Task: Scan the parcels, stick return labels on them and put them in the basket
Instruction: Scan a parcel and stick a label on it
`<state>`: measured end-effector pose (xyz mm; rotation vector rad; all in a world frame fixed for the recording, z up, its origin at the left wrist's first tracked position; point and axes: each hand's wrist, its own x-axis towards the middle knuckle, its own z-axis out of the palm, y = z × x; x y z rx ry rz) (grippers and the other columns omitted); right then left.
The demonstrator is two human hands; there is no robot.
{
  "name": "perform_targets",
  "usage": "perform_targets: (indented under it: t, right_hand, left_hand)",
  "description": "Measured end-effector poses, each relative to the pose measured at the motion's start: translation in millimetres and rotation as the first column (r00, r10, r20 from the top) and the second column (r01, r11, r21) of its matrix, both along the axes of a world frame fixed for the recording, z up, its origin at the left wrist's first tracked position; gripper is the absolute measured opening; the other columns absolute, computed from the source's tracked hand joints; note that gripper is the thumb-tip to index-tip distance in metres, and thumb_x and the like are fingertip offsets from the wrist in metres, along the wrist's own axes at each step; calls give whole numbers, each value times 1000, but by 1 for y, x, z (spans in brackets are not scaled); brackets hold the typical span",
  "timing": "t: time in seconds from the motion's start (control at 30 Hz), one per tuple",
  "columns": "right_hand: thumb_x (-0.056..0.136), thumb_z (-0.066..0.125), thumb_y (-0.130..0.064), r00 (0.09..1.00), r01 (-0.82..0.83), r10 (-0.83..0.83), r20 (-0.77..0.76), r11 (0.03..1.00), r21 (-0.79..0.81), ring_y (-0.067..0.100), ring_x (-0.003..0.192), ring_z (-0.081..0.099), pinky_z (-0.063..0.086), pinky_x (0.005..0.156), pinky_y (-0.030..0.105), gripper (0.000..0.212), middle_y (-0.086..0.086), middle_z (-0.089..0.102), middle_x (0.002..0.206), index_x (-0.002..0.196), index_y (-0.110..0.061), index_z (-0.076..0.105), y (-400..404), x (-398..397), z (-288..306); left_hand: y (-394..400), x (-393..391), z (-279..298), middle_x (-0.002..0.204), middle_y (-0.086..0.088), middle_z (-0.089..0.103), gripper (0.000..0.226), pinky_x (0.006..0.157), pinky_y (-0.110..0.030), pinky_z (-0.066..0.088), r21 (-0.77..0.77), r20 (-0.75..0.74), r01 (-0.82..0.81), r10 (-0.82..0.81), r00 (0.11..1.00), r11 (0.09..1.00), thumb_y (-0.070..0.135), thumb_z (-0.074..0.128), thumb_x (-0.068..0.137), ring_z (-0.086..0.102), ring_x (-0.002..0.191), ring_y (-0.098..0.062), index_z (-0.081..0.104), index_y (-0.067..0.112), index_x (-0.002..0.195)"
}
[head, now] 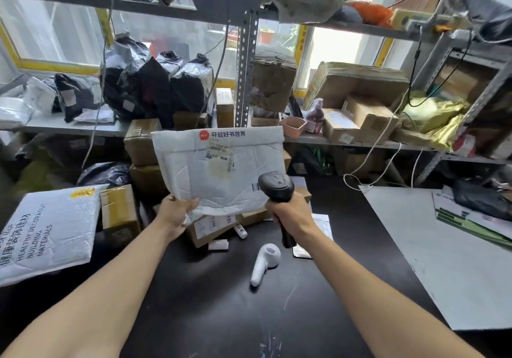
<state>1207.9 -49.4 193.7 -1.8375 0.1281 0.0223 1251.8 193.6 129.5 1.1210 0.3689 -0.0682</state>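
Note:
My left hand (177, 213) grips the lower left corner of a white padded mailer (219, 163) and holds it upright over the black table (207, 302). The mailer bears a red logo, printed characters and a worn shipping label. My right hand (291, 213) grips the handle of a black barcode scanner (277, 188), whose head points at the mailer's lower right edge beside a small barcode. A white scanner (263, 263) lies on the table below my hands. No basket is in view.
A large white padded parcel (47, 233) lies at the left on cardboard boxes (119, 213). A flat box with labels (210, 227) sits under the mailer. A grey board (443, 260) covers the table's right. Shelves behind hold black bags (155, 86) and boxes (357, 94).

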Motion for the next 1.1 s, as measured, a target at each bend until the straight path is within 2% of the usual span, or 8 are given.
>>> perform_targets:
  t: [0.1,0.17,0.27,0.4,0.53,0.63,0.83,1.1]
  right_hand:
    - [58,58,-13,1000,16,-16,5,1000,17,13,40,41,33,42,21,11,7,45,51,59,-7,49,-1,-9,2]
    - [64,64,-5,1000,10,-10,-4,999,44,17,45,46,36,45,23,14,4,48,50,59,-10,51,-6,-14,1]
    - [71,66,1,998,-24,33,-45,982,189,20,49,49,41,47,25,11,9,54,57,69,-4,57,-8,-23,1]
    - [83,62,4,995,-44,68,-69,954,297,20,50,50,42,48,27,14,12,54,61,73,-4,57,2,-34,5]
    - [82,62,-1,993,-25,63,-99,939,343,19,48,48,41,46,25,10,11,54,61,75,-4,56,12,-41,9]
    - [76,64,-7,991,-13,56,-119,941,338,19,48,48,40,46,24,8,11,54,61,74,-4,56,13,-44,10]
    - [82,59,0,992,19,24,-120,938,347,19,48,46,38,47,26,15,11,52,60,70,-7,53,11,-43,9]
    - [64,62,-11,990,7,41,-133,940,341,18,47,44,35,47,25,12,10,52,59,68,-8,52,12,-45,11]
  left_hand:
    - [-7,-4,-9,117,-21,64,36,92,-52,49,-26,-29,0,-1,1000,1000,-18,46,94,64,101,-37,56,-7,127]
    - [-11,-7,-16,123,-24,62,37,94,-51,48,-42,-47,0,-2,999,999,-19,47,94,65,97,-35,54,-11,129]
    - [-18,-9,-31,131,-29,58,38,97,-52,48,-57,-64,1,-5,998,998,-21,47,92,60,114,-43,51,-16,130]
    - [-38,-15,-46,128,-29,60,35,72,-45,61,-117,-94,29,-40,995,993,-20,47,92,62,109,-42,52,-16,126]
    - [-54,-22,-55,126,-31,61,36,69,-50,60,-125,-133,17,-33,991,992,-18,53,91,67,93,-39,52,-13,127]
    - [-62,-26,-55,120,-27,62,38,57,-44,61,-180,-138,11,-36,990,984,-18,52,91,64,100,-42,48,-12,128]
    - [-70,-29,-51,94,-20,69,17,65,-46,62,-231,-101,37,-62,993,972,-21,50,91,66,90,-38,60,-8,94]
    - [-73,-26,-51,93,-19,70,15,65,-47,62,-237,-119,35,-65,991,971,-20,52,91,69,82,-34,59,-8,95]
